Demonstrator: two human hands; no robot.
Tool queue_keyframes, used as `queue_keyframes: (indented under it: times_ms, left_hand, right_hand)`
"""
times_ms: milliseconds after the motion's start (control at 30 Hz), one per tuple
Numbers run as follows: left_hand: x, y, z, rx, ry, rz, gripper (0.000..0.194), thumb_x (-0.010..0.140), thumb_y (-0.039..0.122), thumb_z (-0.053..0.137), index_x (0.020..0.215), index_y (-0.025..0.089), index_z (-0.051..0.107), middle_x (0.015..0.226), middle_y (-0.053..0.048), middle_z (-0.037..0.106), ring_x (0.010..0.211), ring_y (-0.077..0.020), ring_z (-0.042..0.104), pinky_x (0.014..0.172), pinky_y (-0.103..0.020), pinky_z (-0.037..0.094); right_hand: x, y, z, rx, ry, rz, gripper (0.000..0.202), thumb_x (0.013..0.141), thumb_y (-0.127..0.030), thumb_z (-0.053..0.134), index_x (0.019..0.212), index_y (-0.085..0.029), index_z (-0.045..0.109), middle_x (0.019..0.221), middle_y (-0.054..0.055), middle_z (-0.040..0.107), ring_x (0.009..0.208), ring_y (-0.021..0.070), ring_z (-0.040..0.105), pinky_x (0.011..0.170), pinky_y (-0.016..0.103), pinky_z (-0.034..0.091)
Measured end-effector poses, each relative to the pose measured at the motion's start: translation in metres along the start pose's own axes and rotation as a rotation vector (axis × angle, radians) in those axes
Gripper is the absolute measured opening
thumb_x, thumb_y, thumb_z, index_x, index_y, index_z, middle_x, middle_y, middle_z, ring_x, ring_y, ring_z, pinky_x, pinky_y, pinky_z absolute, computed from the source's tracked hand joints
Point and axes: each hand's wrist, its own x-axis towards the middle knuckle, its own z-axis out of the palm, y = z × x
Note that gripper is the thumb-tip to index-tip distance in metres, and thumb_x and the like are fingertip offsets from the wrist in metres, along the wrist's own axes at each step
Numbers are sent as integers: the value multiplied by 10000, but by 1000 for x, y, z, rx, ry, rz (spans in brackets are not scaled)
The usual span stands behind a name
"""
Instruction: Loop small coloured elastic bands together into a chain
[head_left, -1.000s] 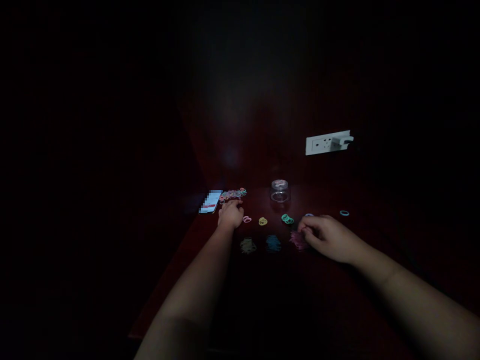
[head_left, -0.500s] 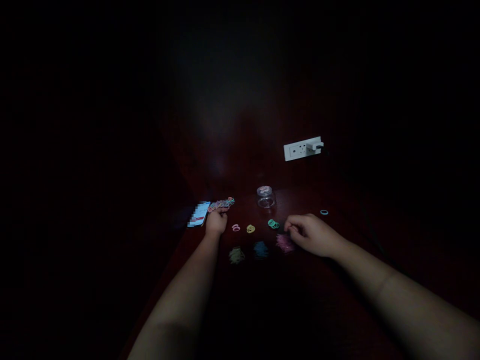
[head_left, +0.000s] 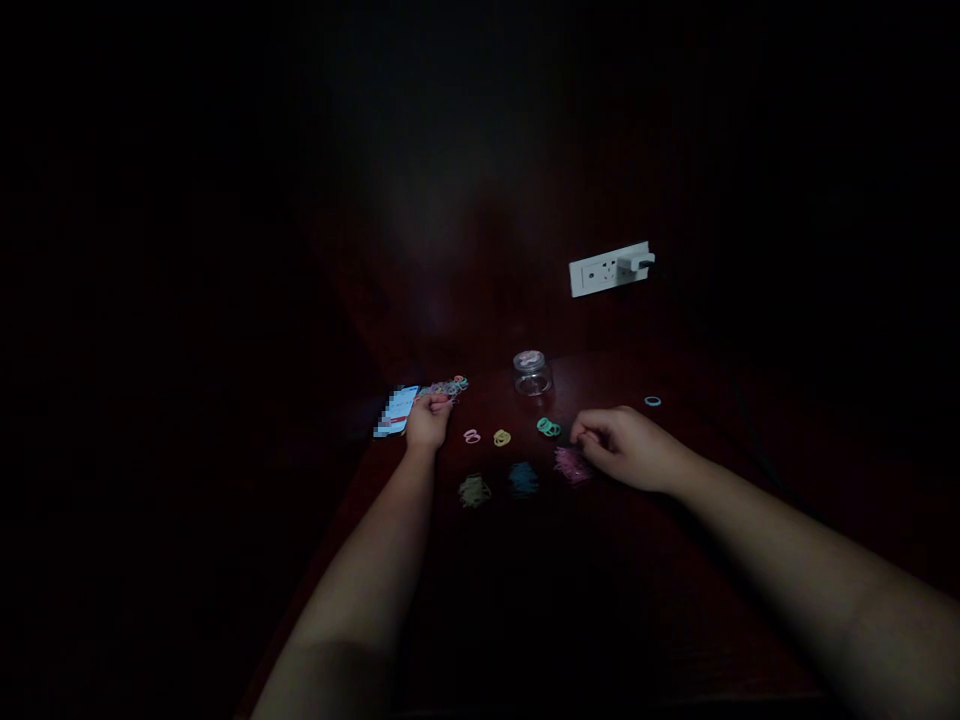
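My left hand (head_left: pixel 427 422) is closed in a pinch at the near edge of a mixed pile of coloured hair ties (head_left: pixel 456 384), with a thin loop showing at its fingertips. My right hand (head_left: pixel 628 447) is curled with its fingertips together; anything inside it is hidden. Just below those fingertips lies a heap of pink hair ties (head_left: pixel 571 465). To their left is a green group (head_left: pixel 549 428). Farther left lie yellow hair ties (head_left: pixel 502 438) and pale pink ones (head_left: pixel 472 437). Nearer to me are a blue heap (head_left: pixel 523 479) and a dull yellow-green heap (head_left: pixel 474 491).
A clear lidded jar (head_left: pixel 532 374) stands toward the back of the dark red table (head_left: pixel 600 600). A lit phone (head_left: pixel 397 411) lies left of the mixed pile. One light-blue hair tie (head_left: pixel 652 401) rests at the right. A wall socket (head_left: pixel 609 270) holds a white plug.
My left hand's fingers, previously reaching over the mixed pile, have drawn together into a pinch with a loop at the tips. My right hand keeps about the same pose. The view has tilted slightly.
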Motion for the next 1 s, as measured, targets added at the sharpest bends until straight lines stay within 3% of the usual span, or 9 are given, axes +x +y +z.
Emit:
queue_keyframes:
  times_ms: [233, 500, 1000]
  left_hand:
    - [-1, 4, -3, 33, -68, 30, 167, 808, 228, 654, 952, 154, 697, 824, -63, 718, 772, -196, 681, 809, -332, 535]
    - [-1, 6, -5, 138, -113, 58, 115, 802, 264, 664, 851, 165, 696, 776, -55, 709, 732, -186, 652, 802, -341, 511]
    - [2, 1, -2, 168, -79, 60, 76, 789, 252, 652, 815, 181, 641, 739, -24, 668, 667, -152, 612, 693, -268, 473]
  right_hand:
    - [-1, -4, -3, 50, -7, 19, 118, 790, -200, 517, 767, -186, 632, 565, -33, 531, 502, 107, 441, 507, 234, 306]
    - [1, -4, -1, 45, -18, 32, 123, 793, -204, 514, 762, -184, 631, 573, -30, 530, 506, 107, 451, 503, 229, 313]
    - [-1, -3, -1, 35, -24, 13, 120, 795, -176, 509, 771, -184, 627, 583, -34, 527, 515, 101, 451, 519, 229, 317]
